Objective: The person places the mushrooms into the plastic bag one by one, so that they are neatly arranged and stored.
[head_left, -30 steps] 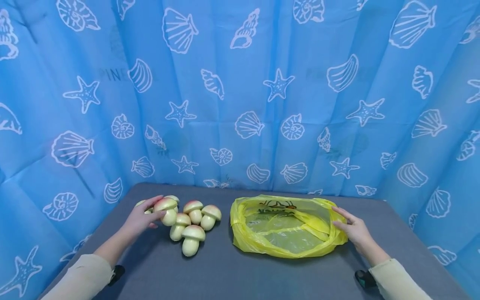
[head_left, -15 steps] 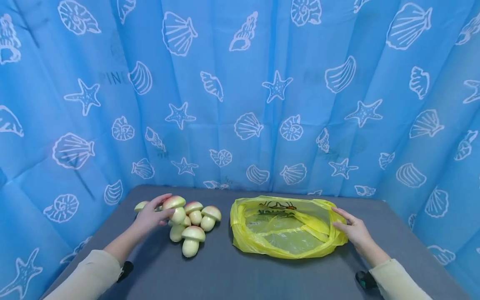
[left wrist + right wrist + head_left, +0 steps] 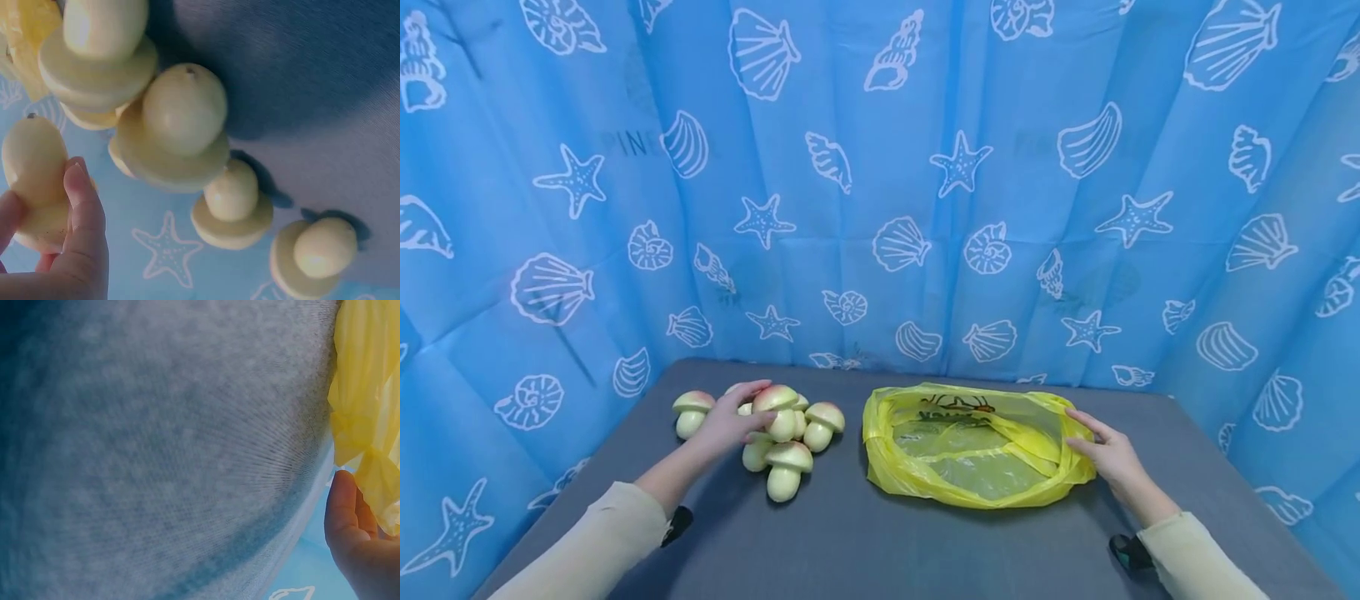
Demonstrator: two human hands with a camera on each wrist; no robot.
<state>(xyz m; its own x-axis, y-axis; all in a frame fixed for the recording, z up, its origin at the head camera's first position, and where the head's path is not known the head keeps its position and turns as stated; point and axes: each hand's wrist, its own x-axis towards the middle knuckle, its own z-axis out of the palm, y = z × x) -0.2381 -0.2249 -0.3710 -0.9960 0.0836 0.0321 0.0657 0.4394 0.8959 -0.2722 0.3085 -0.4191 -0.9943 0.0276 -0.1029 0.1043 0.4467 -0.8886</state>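
Note:
A toy mushroom (image 3: 781, 402) with a reddish cap is held between the thumb and fingers of my left hand (image 3: 727, 427). In the left wrist view the held mushroom (image 3: 34, 153) appears off the table, stem toward the camera. Several similar mushrooms stand around it, one at the front (image 3: 786, 477), one on the right (image 3: 822, 427) and one apart at the left (image 3: 691, 417); others are partly hidden behind the hand. At the right rim of an open-mouthed yellow plastic bag (image 3: 977, 492), my right hand (image 3: 1112, 458) pinches the edge.
The grey-covered table (image 3: 865, 550) carries the mushrooms on the left and the bag right of centre. Behind it hangs a blue curtain (image 3: 910, 192) printed with white shells and starfish. Dark wrist cameras sit under both cuffs.
My left hand has moved right with the mushroom, over the group and nearer the bag. The mushroom at far left has come into full view. The right hand and bag stay put.

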